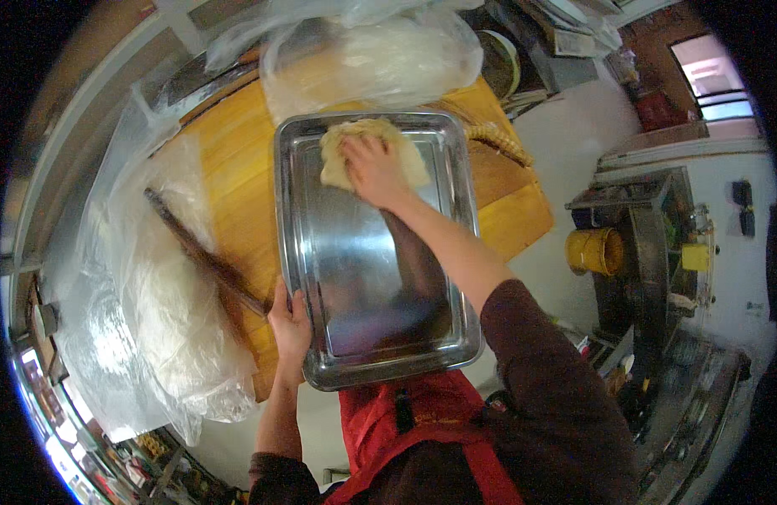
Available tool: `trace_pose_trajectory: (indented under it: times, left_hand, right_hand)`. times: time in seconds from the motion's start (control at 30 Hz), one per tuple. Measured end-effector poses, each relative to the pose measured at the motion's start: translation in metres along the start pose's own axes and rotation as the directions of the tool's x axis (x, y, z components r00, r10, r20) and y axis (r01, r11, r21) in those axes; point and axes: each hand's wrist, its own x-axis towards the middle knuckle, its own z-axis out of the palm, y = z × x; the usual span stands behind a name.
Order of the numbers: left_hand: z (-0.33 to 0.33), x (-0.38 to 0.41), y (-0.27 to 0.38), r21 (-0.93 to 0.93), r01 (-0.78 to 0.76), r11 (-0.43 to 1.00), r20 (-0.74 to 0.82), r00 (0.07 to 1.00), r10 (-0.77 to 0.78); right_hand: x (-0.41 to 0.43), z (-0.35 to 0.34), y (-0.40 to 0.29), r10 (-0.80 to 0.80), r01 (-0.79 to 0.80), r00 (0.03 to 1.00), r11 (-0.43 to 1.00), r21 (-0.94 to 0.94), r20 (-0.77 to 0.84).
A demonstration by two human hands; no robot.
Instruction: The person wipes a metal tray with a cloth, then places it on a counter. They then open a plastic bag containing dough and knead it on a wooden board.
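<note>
A rectangular stainless steel tray [375, 252] lies before me, its near end over the red apron. My left hand [292, 325] holds the tray's left rim, the thumb and fingers at its edge. My right hand [372, 167] presses flat on a pale yellowish cloth [410, 164] at the far end of the tray's inside; whether the fingers grip the cloth or only rest on it I cannot tell. The tray's surface is shiny and reflects my arm. Under the tray's far part is a wooden board [237, 183].
Large plastic bags with pale contents lie left [180, 315] and at the far side [388, 63]. A dark rolling pin or stick [202, 252] slants across the board's left side. A bristled brush [499, 140] lies at the right. A yellow bucket [593, 251] stands farther right.
</note>
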Motion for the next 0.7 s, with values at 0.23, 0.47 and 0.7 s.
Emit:
trace_pose_trajectory:
  times: [0.23, 0.47, 0.7]
  left_hand:
    - [0.007, 0.01, 0.005, 0.149, -0.005, 0.989, 0.059, 0.998, -0.003]
    - [0.001, 0.01, 0.01, 0.171, -0.066, 0.983, 0.093, 0.994, 0.05]
    - [0.008, 0.012, -0.006, 0.22, -0.13, 0.967, 0.081, 0.99, 0.114]
  right_hand:
    - [-0.088, -0.031, 0.04, 0.585, -0.595, 0.803, 0.786, -0.167, -0.112]
    - [-0.173, -0.079, -0.04, 0.478, -0.418, 0.862, 0.858, -0.298, 0.167]
    - [-0.049, -0.055, 0.073, 0.5, -0.412, 0.841, 0.84, -0.353, 0.208]
